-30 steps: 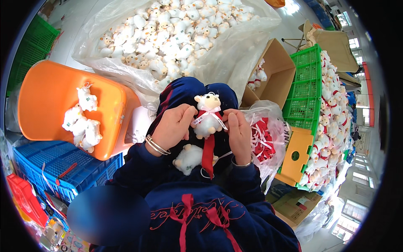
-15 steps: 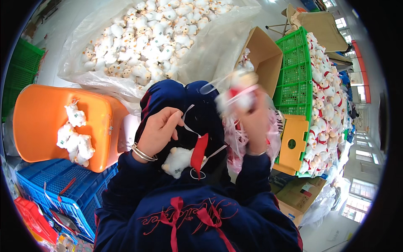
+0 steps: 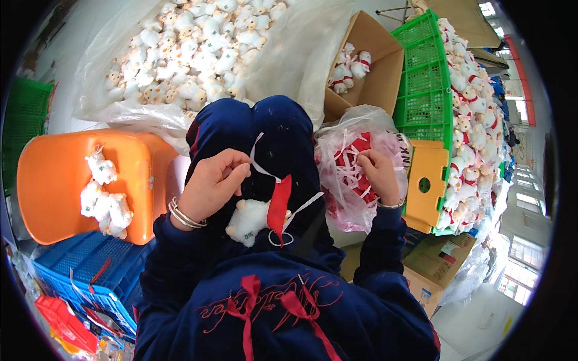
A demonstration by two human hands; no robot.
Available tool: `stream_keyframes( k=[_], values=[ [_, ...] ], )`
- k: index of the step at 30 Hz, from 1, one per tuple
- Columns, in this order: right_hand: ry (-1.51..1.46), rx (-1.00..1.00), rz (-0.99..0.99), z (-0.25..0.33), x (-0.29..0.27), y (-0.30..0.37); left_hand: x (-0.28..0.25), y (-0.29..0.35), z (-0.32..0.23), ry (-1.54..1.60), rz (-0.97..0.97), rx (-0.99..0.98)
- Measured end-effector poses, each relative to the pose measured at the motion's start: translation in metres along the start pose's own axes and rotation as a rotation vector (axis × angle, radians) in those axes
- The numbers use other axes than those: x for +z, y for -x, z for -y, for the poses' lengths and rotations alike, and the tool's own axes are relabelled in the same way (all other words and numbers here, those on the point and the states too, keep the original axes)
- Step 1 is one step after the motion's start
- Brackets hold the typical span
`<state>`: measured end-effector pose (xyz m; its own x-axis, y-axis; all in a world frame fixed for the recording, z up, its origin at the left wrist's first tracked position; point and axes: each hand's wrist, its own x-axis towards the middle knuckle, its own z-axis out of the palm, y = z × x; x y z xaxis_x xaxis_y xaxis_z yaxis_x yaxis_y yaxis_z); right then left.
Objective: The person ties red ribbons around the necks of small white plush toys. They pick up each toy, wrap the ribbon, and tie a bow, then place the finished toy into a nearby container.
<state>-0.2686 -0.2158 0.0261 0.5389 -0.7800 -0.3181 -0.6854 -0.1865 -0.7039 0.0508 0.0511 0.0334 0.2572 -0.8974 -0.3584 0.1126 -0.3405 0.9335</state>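
My left hand (image 3: 215, 180) is pinched on one white ribbon end of a small red fabric scarf (image 3: 279, 204), above my lap. The scarf's other white ribbon trails to the right. Partly beneath it, a white plush toy (image 3: 248, 222) lies on my lap, with a white loop beside it. My right hand (image 3: 380, 177) reaches over a clear plastic bag (image 3: 337, 210) of red scarves with white ribbons. Its thumb and fingers are closed among them; what they grip is hidden.
An open cardboard box (image 3: 376, 72) holds several scarfed toys. Beyond my knees lies a plastic sheet heaped with white plush toys (image 3: 192, 54). At right, a green crate (image 3: 424, 78) is full of scarfed toys. An orange chair (image 3: 48, 192) with several toys and a blue crate (image 3: 90, 265) stand left.
My right hand has let go of a plush toy wearing a red scarf and moved down to the bag. More scarfed toys now show in the cardboard box. My left hand keeps its pinch.
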Motion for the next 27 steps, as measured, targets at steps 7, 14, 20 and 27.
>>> stream_keyframes(
  k=[7, 14, 20, 27],
  values=[
    [-0.144, -0.312, 0.168, 0.086, 0.053, 0.034, 0.002, 0.019, -0.031, -0.614, 0.358, 0.21],
    [0.073, -0.188, 0.5, 0.131, 0.088, 0.049, 0.015, 0.037, -0.022, -0.84, 0.29, 0.296],
    [-0.527, -0.082, 0.42, 0.136, 0.102, 0.047, 0.007, 0.024, -0.034, -0.45, 0.139, 0.204],
    [-0.826, -0.132, 0.359, 0.169, 0.097, 0.031, 0.011, 0.014, -0.028, 0.269, -0.005, 0.148]
  ],
)
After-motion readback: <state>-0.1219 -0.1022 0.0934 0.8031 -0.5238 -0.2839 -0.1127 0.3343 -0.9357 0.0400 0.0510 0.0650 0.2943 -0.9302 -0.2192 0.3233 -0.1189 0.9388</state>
